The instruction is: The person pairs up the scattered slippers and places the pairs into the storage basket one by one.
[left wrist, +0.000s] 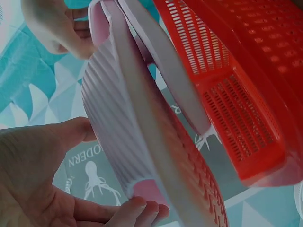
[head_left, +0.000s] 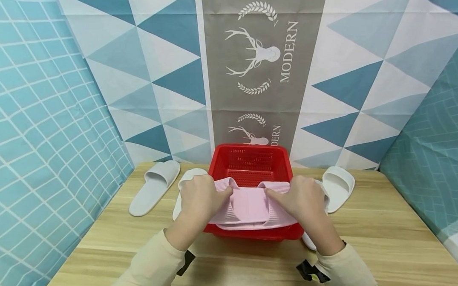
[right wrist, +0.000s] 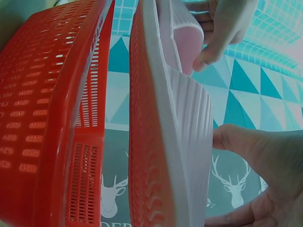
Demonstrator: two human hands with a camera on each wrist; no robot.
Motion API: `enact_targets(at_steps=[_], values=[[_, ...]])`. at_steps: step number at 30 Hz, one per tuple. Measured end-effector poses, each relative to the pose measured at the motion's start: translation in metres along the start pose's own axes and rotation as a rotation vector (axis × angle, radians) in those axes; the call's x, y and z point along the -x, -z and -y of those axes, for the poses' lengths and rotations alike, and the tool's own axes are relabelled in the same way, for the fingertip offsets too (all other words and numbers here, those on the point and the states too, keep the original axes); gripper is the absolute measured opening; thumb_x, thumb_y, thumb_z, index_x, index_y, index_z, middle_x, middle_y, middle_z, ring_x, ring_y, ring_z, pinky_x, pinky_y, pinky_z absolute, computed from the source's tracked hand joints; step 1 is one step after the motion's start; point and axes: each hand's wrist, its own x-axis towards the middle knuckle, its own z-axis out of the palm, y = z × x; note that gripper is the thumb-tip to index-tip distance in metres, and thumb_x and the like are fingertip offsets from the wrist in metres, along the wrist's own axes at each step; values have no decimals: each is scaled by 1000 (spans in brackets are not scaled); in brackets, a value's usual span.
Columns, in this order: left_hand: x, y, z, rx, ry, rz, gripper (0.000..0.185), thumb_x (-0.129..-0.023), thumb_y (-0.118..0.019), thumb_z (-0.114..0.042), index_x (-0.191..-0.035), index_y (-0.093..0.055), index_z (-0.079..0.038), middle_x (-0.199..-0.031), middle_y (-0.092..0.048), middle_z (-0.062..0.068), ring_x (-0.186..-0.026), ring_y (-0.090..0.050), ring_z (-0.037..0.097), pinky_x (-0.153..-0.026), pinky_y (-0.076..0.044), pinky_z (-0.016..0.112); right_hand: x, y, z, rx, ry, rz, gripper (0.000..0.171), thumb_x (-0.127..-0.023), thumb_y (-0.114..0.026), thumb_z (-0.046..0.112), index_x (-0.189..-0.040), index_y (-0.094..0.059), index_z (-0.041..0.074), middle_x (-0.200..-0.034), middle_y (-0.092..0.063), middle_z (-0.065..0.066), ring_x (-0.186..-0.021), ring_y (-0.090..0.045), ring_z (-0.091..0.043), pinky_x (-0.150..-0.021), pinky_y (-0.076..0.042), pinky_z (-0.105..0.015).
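A pair of pink slippers [head_left: 251, 204] with ribbed straps is held sideways over the front of a red plastic basket [head_left: 211, 171], the two overlapping in the middle. My left hand [head_left: 200, 199] grips the strap of the left slipper [left wrist: 118, 127], with the thumb on top and the fingers at its edge in the left wrist view. Around the strap of the right slipper [right wrist: 191, 123], my right hand [head_left: 302, 201] has its thumb and fingers. The soles face the basket in both wrist views. Much of the basket's front is hidden behind the slippers.
On the wooden table [head_left: 134, 254], a white slipper [head_left: 156, 186] lies left of the basket, with another [head_left: 192, 173] partly behind my left hand. More white footwear [head_left: 336, 187] lies at the right, partly covered by my right hand. Patterned cloths [head_left: 164, 69] hang behind and beside the table.
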Motion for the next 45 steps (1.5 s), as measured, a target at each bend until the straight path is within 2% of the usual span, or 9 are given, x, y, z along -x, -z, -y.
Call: enact_targets(at_steps=[3, 6, 13, 20, 29, 38, 45], values=[[1, -1, -3, -34, -4, -2, 53, -81, -58, -57, -58, -54, -9, -58, -56, 8, -59, -57, 24, -68, -48, 44, 0, 0, 2, -2, 3, -5, 51, -74, -72, 52, -56, -51, 9, -49, -50, -7, -51, -45, -18, -48, -32, -25], [2, -2, -5, -20, -2, -6, 54, -81, -59, -57, -58, -54, -9, -59, -57, 9, -58, -56, 24, -68, -47, 46, 0, 0, 3, 2, 10, -16, 52, -74, -72, 53, -56, -50, 9, -49, -50, -7, -51, -45, -18, -49, -31, -26], [3, -3, -6, 71, 18, -9, 53, -80, -62, -55, -56, -53, -9, -57, -55, 8, -52, -50, 21, -50, -41, 33, 0, -1, 2, -21, 25, -30, 54, -73, -73, 52, -55, -47, 9, -48, -48, -8, -52, -44, -18, -49, -29, -26], [3, -5, -8, 101, 23, -9, 50, -78, -67, -52, -58, -56, -8, -56, -56, 8, -52, -51, 20, -52, -43, 32, 2, -2, 2, -48, 29, -34, 52, -73, -75, 50, -55, -47, 9, -48, -48, -8, -53, -44, -19, -50, -29, -26], [5, -7, -11, 131, 28, -2, 49, -78, -68, -51, -72, -65, -3, -66, -61, 11, -56, -55, 23, -52, -50, 32, 1, -4, 5, -26, 20, -30, 48, -73, -76, 48, -57, -55, 7, -51, -54, -8, -56, -51, -21, -51, -35, -27], [6, -7, -15, 119, 1, -10, 46, -78, -69, -49, -69, -63, -4, -63, -62, 10, -56, -56, 23, -52, -51, 31, 1, -5, 6, -19, 10, -37, 49, -73, -75, 49, -57, -56, 6, -54, -57, -10, -57, -52, -22, -51, -35, -27], [7, -9, -15, 146, 2, -33, 46, -79, -68, -48, -69, -64, -3, -66, -64, 13, -59, -61, 27, -53, -53, 34, 1, -7, 6, -19, 2, -46, 50, -74, -74, 49, -58, -57, 5, -54, -56, -10, -57, -51, -22, -50, -34, -26]])
